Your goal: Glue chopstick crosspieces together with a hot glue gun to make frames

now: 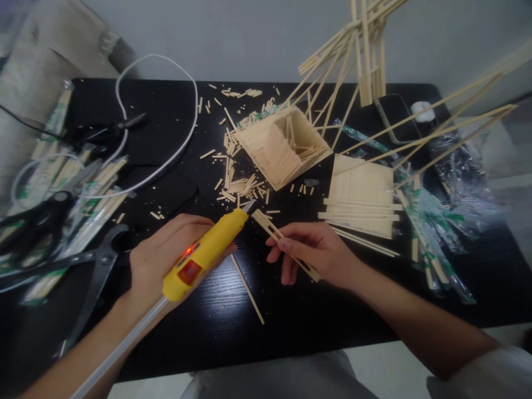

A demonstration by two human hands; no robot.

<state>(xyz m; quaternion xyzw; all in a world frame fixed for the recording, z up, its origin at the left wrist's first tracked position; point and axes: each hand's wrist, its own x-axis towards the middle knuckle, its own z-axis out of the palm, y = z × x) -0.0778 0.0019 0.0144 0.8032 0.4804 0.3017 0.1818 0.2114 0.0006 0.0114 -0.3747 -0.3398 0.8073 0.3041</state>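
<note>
My left hand (166,249) is wrapped round a yellow hot glue gun (208,252), whose red light glows; a clear glue stick (120,346) runs out of its back end. The metal nozzle points up and right, close to the tip of a few joined wooden sticks (266,223). Those sticks are pinched between the thumb and fingers of my right hand (310,249); whether nozzle and wood touch I cannot tell. Below the glue gun a single wooden stick (249,291) lies on the black table (199,338).
A box of glued sticks (286,147) stands amid cut pieces (245,185). To its right are a flat stick panel (361,188), a phone (397,119) and wrapped chopsticks (436,238). Scissors (45,213), pliers (100,260) and a white cable (195,100) lie left. Tall stick frames (366,61) rise behind.
</note>
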